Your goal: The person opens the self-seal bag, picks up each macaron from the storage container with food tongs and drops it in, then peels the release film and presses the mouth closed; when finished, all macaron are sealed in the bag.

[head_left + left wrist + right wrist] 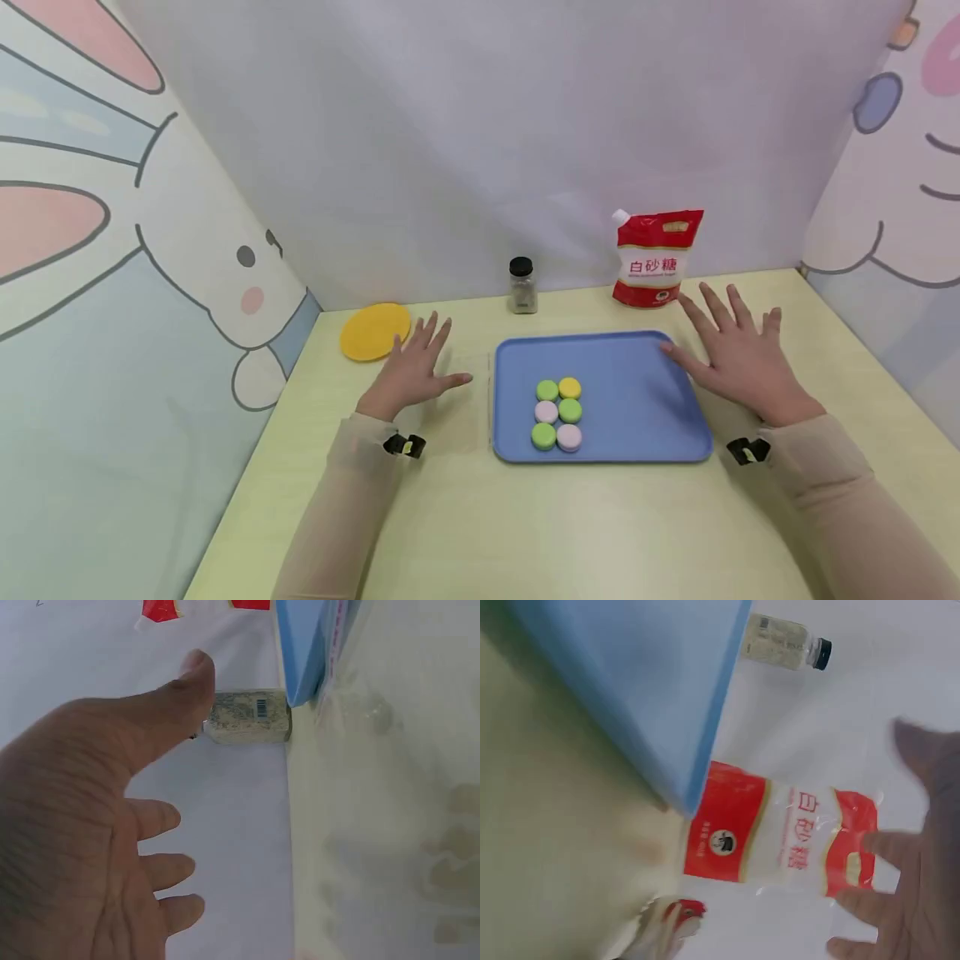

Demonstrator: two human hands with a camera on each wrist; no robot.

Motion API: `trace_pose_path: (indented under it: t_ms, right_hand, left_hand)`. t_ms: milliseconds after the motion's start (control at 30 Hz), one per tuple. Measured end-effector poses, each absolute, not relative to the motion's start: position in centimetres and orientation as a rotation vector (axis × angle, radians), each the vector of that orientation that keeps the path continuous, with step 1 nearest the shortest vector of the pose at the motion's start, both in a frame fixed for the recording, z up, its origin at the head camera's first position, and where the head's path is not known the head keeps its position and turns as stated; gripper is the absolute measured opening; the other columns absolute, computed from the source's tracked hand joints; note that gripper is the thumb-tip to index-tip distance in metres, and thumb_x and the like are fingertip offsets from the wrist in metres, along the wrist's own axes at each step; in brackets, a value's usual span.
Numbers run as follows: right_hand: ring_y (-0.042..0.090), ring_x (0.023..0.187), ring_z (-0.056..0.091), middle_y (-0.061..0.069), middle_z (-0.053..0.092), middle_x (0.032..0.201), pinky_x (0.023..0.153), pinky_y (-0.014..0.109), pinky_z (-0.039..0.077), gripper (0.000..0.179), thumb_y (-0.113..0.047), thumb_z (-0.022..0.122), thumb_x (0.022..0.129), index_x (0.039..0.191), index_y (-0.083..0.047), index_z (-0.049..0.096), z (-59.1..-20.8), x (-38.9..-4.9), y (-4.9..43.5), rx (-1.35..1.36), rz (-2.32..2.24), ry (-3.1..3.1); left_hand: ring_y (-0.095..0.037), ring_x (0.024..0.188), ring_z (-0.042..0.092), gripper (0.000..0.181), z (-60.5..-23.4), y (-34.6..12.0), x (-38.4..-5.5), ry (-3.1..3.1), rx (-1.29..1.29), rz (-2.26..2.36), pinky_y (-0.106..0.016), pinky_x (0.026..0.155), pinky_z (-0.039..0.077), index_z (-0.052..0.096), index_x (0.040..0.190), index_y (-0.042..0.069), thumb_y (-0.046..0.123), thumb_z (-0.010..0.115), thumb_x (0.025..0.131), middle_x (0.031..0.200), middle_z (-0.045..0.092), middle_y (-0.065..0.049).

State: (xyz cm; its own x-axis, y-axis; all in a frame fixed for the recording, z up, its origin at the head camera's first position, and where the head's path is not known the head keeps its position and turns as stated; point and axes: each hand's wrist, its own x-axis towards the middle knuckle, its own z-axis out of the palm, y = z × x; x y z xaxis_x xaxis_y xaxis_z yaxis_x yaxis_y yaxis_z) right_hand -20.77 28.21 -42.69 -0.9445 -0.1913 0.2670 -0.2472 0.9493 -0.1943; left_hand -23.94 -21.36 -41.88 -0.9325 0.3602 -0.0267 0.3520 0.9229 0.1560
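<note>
My left hand (408,373) hovers with spread fingers over the table left of the blue tray (637,392). It holds nothing, and a yellow round mat (366,337) lies just beyond its fingers. Over the tray's right side, my right hand (741,360) also has its fingers spread, with nothing in its grasp. Its fingertips overlap the lower edge of the sugar bag (651,260) in the head view. On the tray's left half, small green, yellow and pale lilac macarons (543,436) sit in two columns. The right wrist view shows the red-and-white bag (780,832) beyond the right fingers.
A small glass jar (522,292) with a black lid stands at the back, behind the tray. Something clear and flat (468,408) lies along the tray's left edge. A pale wall (480,150) rises behind the table (570,533), and cartoon-printed panels flank both sides.
</note>
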Motion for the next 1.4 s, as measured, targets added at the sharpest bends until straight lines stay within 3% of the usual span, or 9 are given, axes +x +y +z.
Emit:
trace_pose_path:
  t_ms: [133, 300, 400, 567, 733, 867, 967, 1133, 1400]
  right_hand:
    - [0.062, 0.139, 0.018, 0.038, 0.019, 0.156, 0.103, 0.082, 0.019, 0.1, -0.058, 0.059, 0.095, 0.157, 0.007, 0.015, -44.6, -20.3, 30.4, 0.119, 0.588, -2.819]
    - [0.073, 0.116, 0.03, 0.053, 0.028, 0.136, 0.091, 0.079, 0.03, 0.118, -0.062, 0.067, 0.088, 0.149, 0.021, 0.01, -47.8, -19.6, 33.3, -0.139, 0.726, -2.862]
    - [0.072, 0.104, 0.035, 0.055, 0.036, 0.122, 0.084, 0.077, 0.034, 0.111, -0.059, 0.066, 0.09, 0.142, 0.027, 0.018, -48.8, -19.3, 34.3, -0.172, 0.688, -2.888]
    - [0.068, 0.095, 0.045, 0.051, 0.041, 0.116, 0.061, 0.071, 0.041, 0.088, -0.05, 0.055, 0.096, 0.142, 0.02, 0.026, -49.3, -19.5, 34.1, -0.235, 0.61, -2.844]
    - [0.064, 0.079, 0.053, 0.045, 0.042, 0.117, 0.04, 0.059, 0.038, 0.087, -0.05, 0.05, 0.098, 0.15, 0.012, 0.019, -49.0, -19.4, 33.5, -0.242, 0.588, -2.851]
    - [0.062, 0.079, 0.056, 0.041, 0.045, 0.114, 0.039, 0.056, 0.037, 0.087, -0.054, 0.048, 0.098, 0.15, 0.01, 0.02, -49.2, -19.3, 33.4, -0.211, 0.562, -2.891]
    - [0.058, 0.079, 0.057, 0.04, 0.045, 0.112, 0.039, 0.055, 0.037, 0.088, -0.057, 0.048, 0.097, 0.15, 0.008, 0.02, -49.5, -19.4, 33.5, -0.183, 0.552, -2.925]
    - [0.05, 0.074, 0.06, 0.035, 0.05, 0.107, 0.039, 0.049, 0.037, 0.089, -0.062, 0.049, 0.096, 0.148, 0.005, 0.022, -49.4, -19.2, 33.7, -0.164, 0.551, -2.963]
    - [0.032, 0.061, 0.057, 0.026, 0.06, 0.09, 0.04, 0.039, 0.035, 0.082, -0.07, 0.053, 0.092, 0.121, 0.006, 0.041, -48.7, -19.6, 33.4, -0.139, 0.56, -2.995]
  left_hand:
    - [-0.031, 0.151, 0.02, 0.088, -44.1, -21.8, -23.0, 2.837, 0.63, 0.484, -0.051, 0.123, 0.019, 0.027, 0.159, 0.009, 0.051, 0.068, 0.094, 0.165, 0.023, -0.011]
    - [-0.021, 0.151, 0.024, 0.076, -47.3, -22.6, -22.9, 2.758, 0.67, 0.704, -0.042, 0.122, 0.024, 0.039, 0.154, 0.008, 0.043, 0.07, 0.095, 0.162, 0.03, -0.002]
    - [-0.015, 0.15, 0.025, 0.069, -48.5, -23.1, -23.1, 2.802, 0.663, 0.862, -0.041, 0.122, 0.024, 0.044, 0.152, 0.013, 0.043, 0.069, 0.095, 0.159, 0.035, 0.007]
    - [-0.018, 0.145, 0.037, 0.048, -49.6, -23.7, -24.1, 2.876, 0.706, 1.022, -0.04, 0.121, 0.027, 0.06, 0.139, 0.016, 0.038, 0.067, 0.097, 0.147, 0.051, 0.009]
    - [-0.019, 0.133, 0.053, 0.03, -50.0, -23.4, -24.6, 2.977, 0.716, 1.105, -0.037, 0.115, 0.039, 0.074, 0.122, 0.019, 0.032, 0.072, 0.095, 0.131, 0.065, 0.006]
    - [-0.013, 0.123, 0.061, 0.022, -50.2, -23.2, -24.7, 2.99, 0.695, 1.187, -0.035, 0.109, 0.046, 0.078, 0.113, 0.018, 0.028, 0.074, 0.093, 0.119, 0.072, 0.006]
    - [-0.009, 0.107, 0.068, 0.014, -50.4, -23.2, -24.6, 3.029, 0.651, 1.249, -0.032, 0.097, 0.054, 0.081, 0.103, 0.019, 0.025, 0.076, 0.092, 0.106, 0.076, 0.008]
    - [-0.007, 0.08, 0.061, 0.005, -50.4, -23.1, -24.5, 3.114, 0.662, 1.262, -0.029, 0.074, 0.054, 0.077, 0.091, 0.019, 0.024, 0.076, 0.092, 0.087, 0.068, 0.01]
    - [-0.01, 0.077, 0.06, 0.008, -50.2, -23.2, -24.6, 3.195, 0.71, 1.214, -0.029, 0.07, 0.053, 0.076, 0.091, 0.016, 0.022, 0.073, 0.095, 0.085, 0.066, 0.006]
